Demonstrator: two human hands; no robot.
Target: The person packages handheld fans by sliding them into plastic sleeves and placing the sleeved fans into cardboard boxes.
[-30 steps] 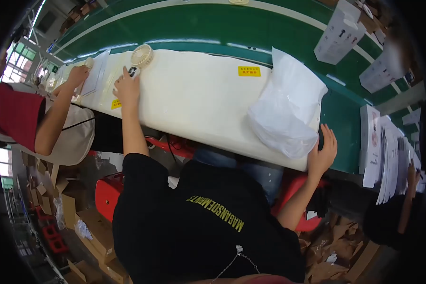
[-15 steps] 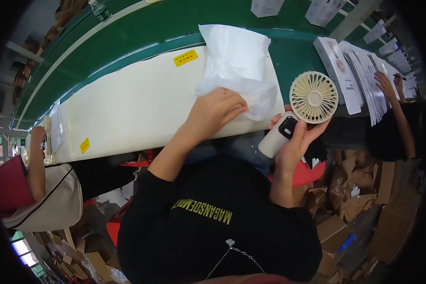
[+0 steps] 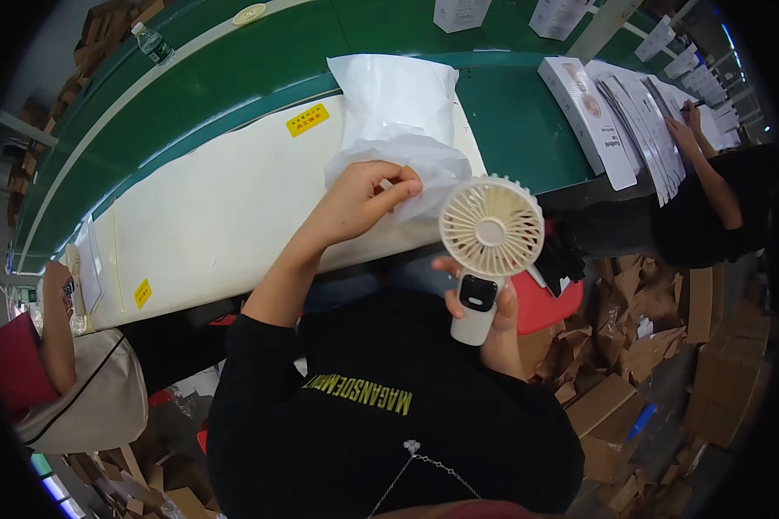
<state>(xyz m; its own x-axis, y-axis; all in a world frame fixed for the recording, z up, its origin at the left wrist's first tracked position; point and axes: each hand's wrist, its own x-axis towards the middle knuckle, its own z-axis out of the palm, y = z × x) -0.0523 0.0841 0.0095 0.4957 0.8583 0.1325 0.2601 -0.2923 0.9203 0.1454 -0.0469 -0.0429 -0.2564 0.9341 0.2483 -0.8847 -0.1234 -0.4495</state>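
Note:
A small cream handheld fan [image 3: 492, 232] is in my right hand [image 3: 500, 324]; my fingers wrap its handle, and the round grille points up. A dark oval panel shows on the front of the handle. My left hand [image 3: 362, 201] lies over the crumpled mouth of a white translucent plastic bag [image 3: 398, 99], thumb and fingers pinched together at its loose edge. The bag rests on the white table surface [image 3: 208, 203]. How much film is between my fingertips is partly hidden.
A green conveyor [image 3: 299, 43] runs behind, carrying a water bottle [image 3: 152, 43] and white boxes [image 3: 461, 13]. At right lie a fan box [image 3: 576, 112] and flat cartons [image 3: 636, 121] near another person's hands. Another person sits left. Cardboard [image 3: 614, 406] litters the floor.
My right hand has brought the fan left and lower, toward my body, and turned its handle more upright. My left hand stays at the bag's mouth. The view has shifted slightly.

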